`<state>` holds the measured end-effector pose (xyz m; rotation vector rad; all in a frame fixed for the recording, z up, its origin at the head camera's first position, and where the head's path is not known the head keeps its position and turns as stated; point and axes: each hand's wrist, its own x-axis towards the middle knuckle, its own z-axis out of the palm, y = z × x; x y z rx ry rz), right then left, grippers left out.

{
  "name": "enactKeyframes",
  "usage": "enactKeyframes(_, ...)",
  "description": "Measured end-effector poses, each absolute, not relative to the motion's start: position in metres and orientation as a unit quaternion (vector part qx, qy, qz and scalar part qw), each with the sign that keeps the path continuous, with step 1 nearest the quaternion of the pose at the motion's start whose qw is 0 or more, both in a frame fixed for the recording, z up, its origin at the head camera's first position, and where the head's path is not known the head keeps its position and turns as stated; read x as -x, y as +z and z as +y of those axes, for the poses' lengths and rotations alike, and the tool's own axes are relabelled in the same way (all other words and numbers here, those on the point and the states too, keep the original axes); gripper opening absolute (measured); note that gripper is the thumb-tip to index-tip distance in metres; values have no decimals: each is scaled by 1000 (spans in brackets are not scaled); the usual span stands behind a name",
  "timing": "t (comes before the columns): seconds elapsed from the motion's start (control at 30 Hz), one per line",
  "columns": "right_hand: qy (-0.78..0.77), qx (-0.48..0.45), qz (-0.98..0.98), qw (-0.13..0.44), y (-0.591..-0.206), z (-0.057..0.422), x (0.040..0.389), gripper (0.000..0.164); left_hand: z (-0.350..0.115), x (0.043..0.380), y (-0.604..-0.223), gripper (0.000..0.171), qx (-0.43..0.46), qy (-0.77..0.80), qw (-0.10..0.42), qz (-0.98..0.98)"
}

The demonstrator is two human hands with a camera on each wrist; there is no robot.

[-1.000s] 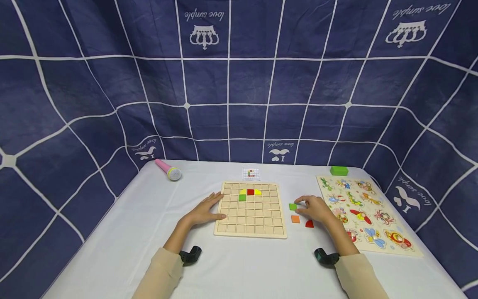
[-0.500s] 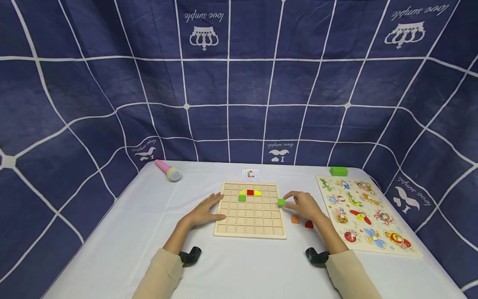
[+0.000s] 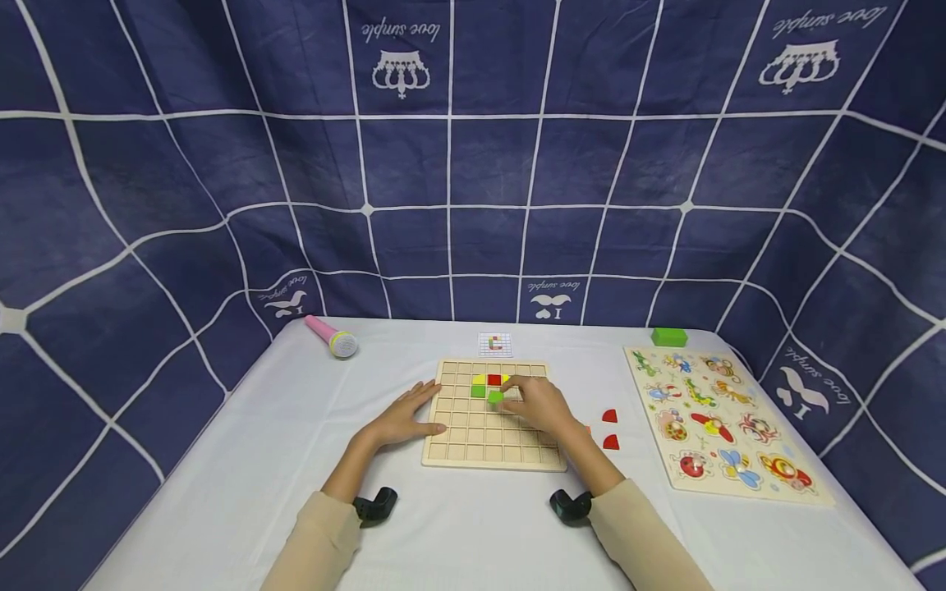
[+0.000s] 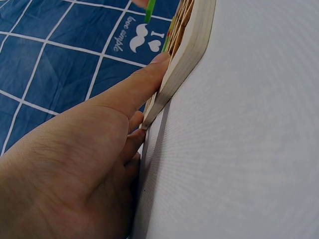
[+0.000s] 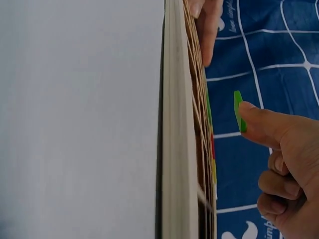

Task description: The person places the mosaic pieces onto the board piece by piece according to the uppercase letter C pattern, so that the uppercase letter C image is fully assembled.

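My right hand (image 3: 543, 404) pinches a green square tile (image 3: 495, 397) between thumb and fingertips over the wooden grid board (image 3: 458, 451). In the right wrist view the tile (image 5: 239, 112) hovers apart from the board, its other fingers curled behind. My left hand (image 3: 402, 417) rests along the board's left edge with fingers extended, the thumb touching the near part of that side. Set in the grid are a red square (image 3: 493, 380), a green square (image 3: 479, 391) below and left of it, and yellow curved pieces (image 3: 479, 380), the right one partly covered by my fingers.
Two red quarter-round pieces (image 3: 609, 416) lie right of the board; an orange tile there is mostly hidden by my forearm. A pattern card (image 3: 495, 344) sits behind the board. Farther out are a pink toy microphone (image 3: 330, 336), an animal puzzle (image 3: 727, 427) and a green block (image 3: 668, 337).
My right hand has lifted the green square tile off the table and carried it left over the board. Another red piece has come into view. My left hand has stayed in place.
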<state>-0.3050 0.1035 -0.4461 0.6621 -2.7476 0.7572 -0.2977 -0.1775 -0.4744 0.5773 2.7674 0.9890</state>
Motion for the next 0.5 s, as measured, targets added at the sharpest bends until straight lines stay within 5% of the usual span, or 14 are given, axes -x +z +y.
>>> enactKeyframes(0.5,260,-237,-931,95,-456,72,311,28,-179,299,-477,87,-200,330,71,920)
